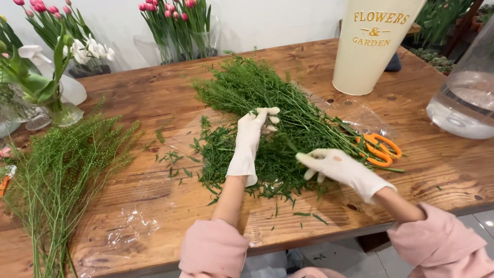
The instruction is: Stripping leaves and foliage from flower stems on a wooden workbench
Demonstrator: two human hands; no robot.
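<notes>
The left hand (254, 128), in a white glove, curls its fingers closed around a few stems in the upper part of the bunch of greenery (267, 110), which lies across the middle of the wooden table (154, 98). The right hand (337, 166), also gloved, rests on the lower stems with fingers bent and pinched together on them; how many stems it grips cannot be told. Orange scissors (381, 149) lie just beside the right hand, partly hidden under stems. A clear plastic sheet (123, 231) under the greens is hard to make out. A tall cream bucket (368, 51) with gold lettering stands behind, its top cut off, near a glass vase (465, 98) of water
</notes>
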